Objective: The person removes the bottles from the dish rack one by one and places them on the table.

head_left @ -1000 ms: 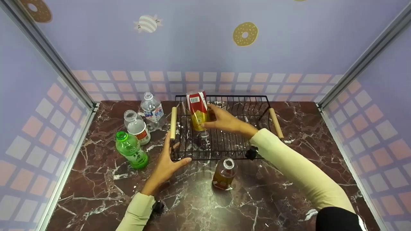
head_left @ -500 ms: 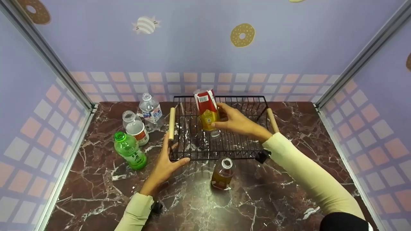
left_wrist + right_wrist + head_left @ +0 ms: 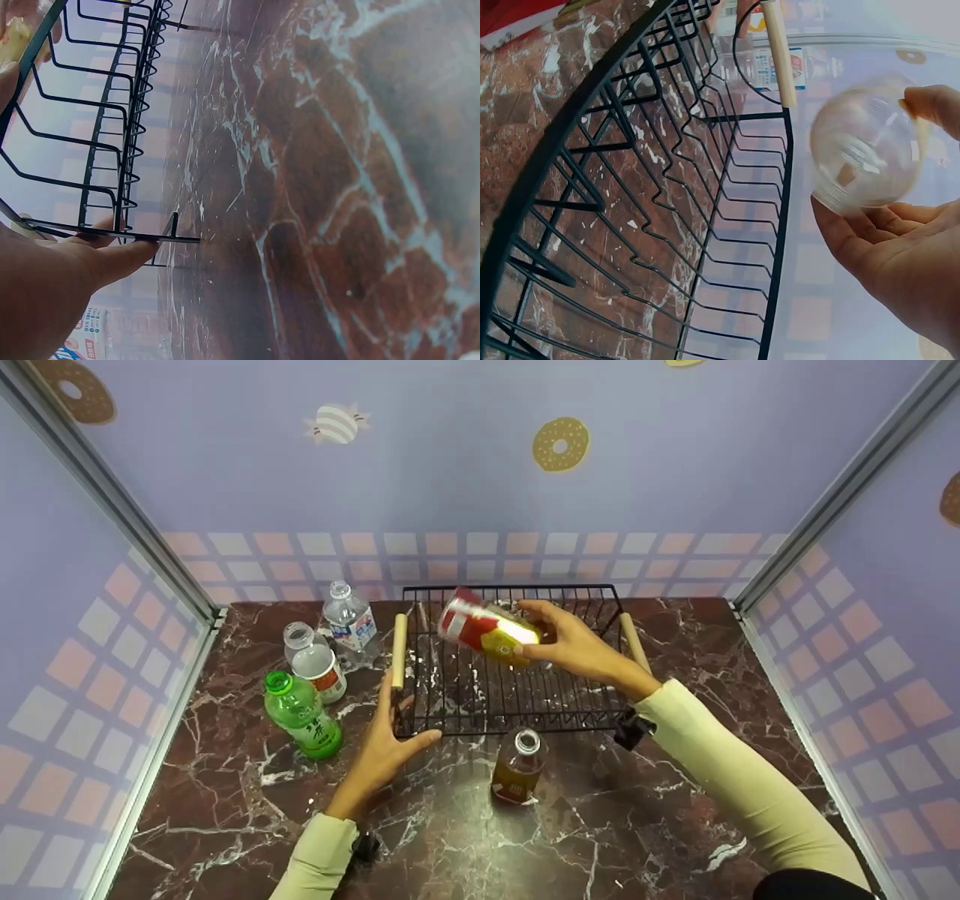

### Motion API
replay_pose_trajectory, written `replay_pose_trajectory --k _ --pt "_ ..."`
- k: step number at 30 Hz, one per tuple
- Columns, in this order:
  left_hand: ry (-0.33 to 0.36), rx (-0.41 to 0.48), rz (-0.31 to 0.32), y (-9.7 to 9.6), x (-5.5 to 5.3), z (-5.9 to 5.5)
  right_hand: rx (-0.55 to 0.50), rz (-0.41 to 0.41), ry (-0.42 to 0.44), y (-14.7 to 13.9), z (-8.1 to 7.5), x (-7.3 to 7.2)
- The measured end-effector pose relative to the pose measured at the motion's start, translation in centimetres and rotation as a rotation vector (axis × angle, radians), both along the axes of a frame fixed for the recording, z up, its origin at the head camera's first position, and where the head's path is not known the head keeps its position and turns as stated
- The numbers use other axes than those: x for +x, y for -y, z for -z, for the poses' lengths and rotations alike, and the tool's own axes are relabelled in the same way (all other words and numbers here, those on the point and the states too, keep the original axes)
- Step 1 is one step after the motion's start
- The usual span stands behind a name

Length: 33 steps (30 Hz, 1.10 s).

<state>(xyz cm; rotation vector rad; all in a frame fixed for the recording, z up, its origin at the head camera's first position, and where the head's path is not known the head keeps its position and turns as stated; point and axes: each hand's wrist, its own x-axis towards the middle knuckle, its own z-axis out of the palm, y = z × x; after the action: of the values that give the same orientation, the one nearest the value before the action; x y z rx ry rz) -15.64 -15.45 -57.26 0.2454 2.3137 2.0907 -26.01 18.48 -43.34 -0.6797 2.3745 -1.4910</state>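
Note:
A bottle (image 3: 480, 630) with a red and yellow label is gripped by my right hand (image 3: 577, 649) above the wire basket (image 3: 525, 730). It lies tilted, label end toward the left. In the right wrist view, the clear round end of the bottle (image 3: 866, 150) shows between thumb and fingers. My left hand (image 3: 382, 742) holds the basket's near left corner, below the wooden handle (image 3: 400, 651). From the left wrist, its fingers (image 3: 124, 259) reach along the side wires.
Left of the basket stand a green bottle (image 3: 304, 720), a clear bottle with a white and red label (image 3: 319, 667), and another clear bottle (image 3: 351, 622). A brown-labelled bottle (image 3: 516, 772) stands in front of the basket. Patterned walls enclose the marble counter (image 3: 480, 847).
My right hand has moved to the right over the basket. The bottle has turned from nearly upright to a strong tilt. My left hand stays at the basket's corner.

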Motion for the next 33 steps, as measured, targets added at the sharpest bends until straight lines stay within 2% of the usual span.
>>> replay_pose_trajectory --k 11,19,28,33 --pt "0.01 0.016 0.004 0.0 0.1 -0.2 0.021 0.086 -0.035 -0.5 0.0 0.5" --pt "0.014 -0.028 -0.006 0.1 0.1 -0.3 0.017 0.092 -0.064 -0.4 0.0 0.8" --pt "0.028 -0.036 0.004 0.1 0.0 -0.6 -0.006 0.121 -0.064 -0.5 -0.3 1.1" --pt "0.016 -0.113 -0.003 0.2 0.1 -1.3 -0.002 0.141 -0.075 -0.6 -0.6 1.3"
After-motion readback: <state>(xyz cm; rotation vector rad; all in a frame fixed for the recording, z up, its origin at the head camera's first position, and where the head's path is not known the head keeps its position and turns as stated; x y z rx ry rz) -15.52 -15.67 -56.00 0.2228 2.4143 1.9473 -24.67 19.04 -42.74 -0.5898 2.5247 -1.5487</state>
